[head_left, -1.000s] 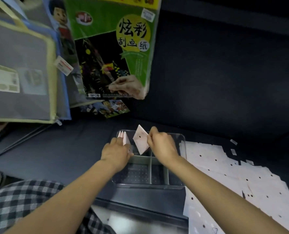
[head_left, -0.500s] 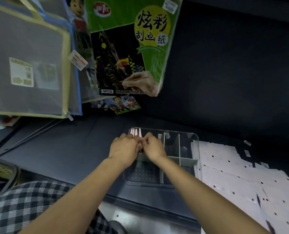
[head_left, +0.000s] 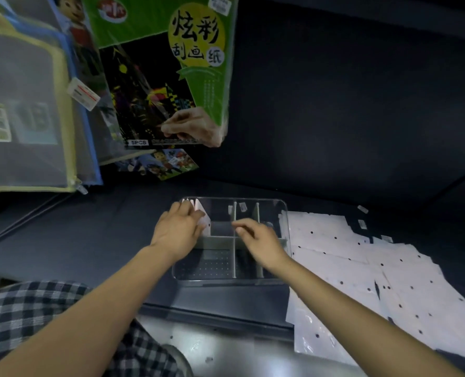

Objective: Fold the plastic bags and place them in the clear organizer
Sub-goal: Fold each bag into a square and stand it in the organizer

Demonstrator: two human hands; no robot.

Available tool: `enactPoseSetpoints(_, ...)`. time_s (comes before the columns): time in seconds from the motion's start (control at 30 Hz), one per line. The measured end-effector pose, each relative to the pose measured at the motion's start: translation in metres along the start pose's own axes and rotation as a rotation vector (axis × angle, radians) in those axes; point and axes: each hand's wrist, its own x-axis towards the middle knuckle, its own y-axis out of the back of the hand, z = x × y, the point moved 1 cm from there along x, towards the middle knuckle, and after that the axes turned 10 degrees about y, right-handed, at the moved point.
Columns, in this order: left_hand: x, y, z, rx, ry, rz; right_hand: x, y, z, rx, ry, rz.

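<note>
Two folded bags (head_left: 202,217) against left hand (head_left: 178,232)

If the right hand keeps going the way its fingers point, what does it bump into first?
Probably a thin divider inside the clear organizer. The right hand points up-left over it, empty. Depth is hard to judge.

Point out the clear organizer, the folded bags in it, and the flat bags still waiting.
clear organizer (head_left: 285,213): head view, far right rim.
folded bags (head_left: 202,213): head view, upright white triangle.
flat bags (head_left: 334,257): head view, top sheet.
</note>
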Motion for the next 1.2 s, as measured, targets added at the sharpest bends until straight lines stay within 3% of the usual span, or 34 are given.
enactPoseSetpoints(0.17, -0.011, 0.004, 0.047, -0.163, -0.246, 0.053, -0.085, 0.07, 0.056, -0.143, -0.111, 0.082)
enactPoseSetpoints(0.27, -0.025, -0.005, 0.086, -0.202, -0.415, 0.008, -0.151, 0.096, 0.099, -0.321, -0.236, -0.038)
enactPoseSetpoints(0.37, -0.042, -0.025, 0.123, -0.203, -0.563, -0.12, -0.208, 0.107, 0.131, -0.463, -0.294, -0.217)
enactPoseSetpoints(0.5, -0.071, -0.061, 0.162, -0.124, -0.68, -0.367, -0.255, 0.106, 0.16, -0.64, -0.167, -0.39)
enactPoseSetpoints(0.63, -0.095, -0.091, 0.18, -0.005, -0.723, -0.59, -0.273, 0.101, 0.175, -0.775, -0.065, -0.411)
enactPoseSetpoints(0.73, -0.101, -0.102, 0.187, 0.034, -0.725, -0.644, -0.272, 0.106, 0.177, -0.657, -0.051, -0.344)
enactPoseSetpoints(0.87, -0.098, -0.099, 0.198, 0.044, -0.748, -0.636, -0.254, 0.126, 0.158, -0.313, -0.236, -0.349)
enactPoseSetpoints(1.07, -0.082, -0.065, 0.22, -0.278, -0.544, -0.612, -0.21, 0.18, 0.127, 0.065, -0.347, -0.371)
enactPoseSetpoints(1.2, -0.062, -0.044, 0.224, -0.595, -0.362, -0.37, -0.176, 0.209, 0.119, 0.047, -0.344, -0.271)
